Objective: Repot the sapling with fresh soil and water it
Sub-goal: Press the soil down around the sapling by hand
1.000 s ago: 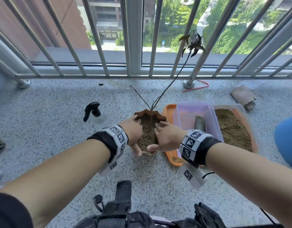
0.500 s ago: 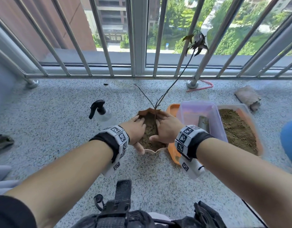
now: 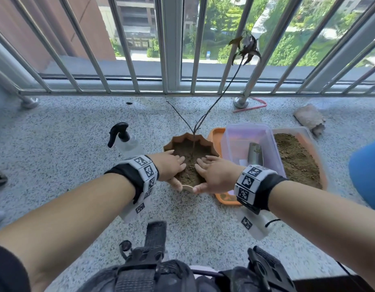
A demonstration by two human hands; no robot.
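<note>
A scalloped terracotta pot (image 3: pixel 183 138) filled with brown soil stands on the speckled floor. A thin dark sapling (image 3: pixel 221 94) rises from its middle and leans right, with a few dark leaves at the top. My left hand (image 3: pixel 169 165) lies flat on the soil at the pot's left side, thumb outside the near rim. My right hand (image 3: pixel 214 173) presses flat on the soil at the right side, thumb at the near rim. A clear spray bottle (image 3: pixel 127 140) with a black trigger stands just left of the pot.
An orange tray (image 3: pixel 216 133) to the right carries a clear plastic box (image 3: pixel 243 135) holding a metal trowel (image 3: pixel 255 153), and a heap of loose soil (image 3: pixel 296 159). A metal railing (image 3: pixel 182 89) closes the far side. A crumpled cloth (image 3: pixel 310 119) lies far right, a blue object (image 3: pixel 368 173) at the right edge.
Both hands have spread from curled at the pot's front to lying flat on the soil either side of the stem. The view has shifted slightly.
</note>
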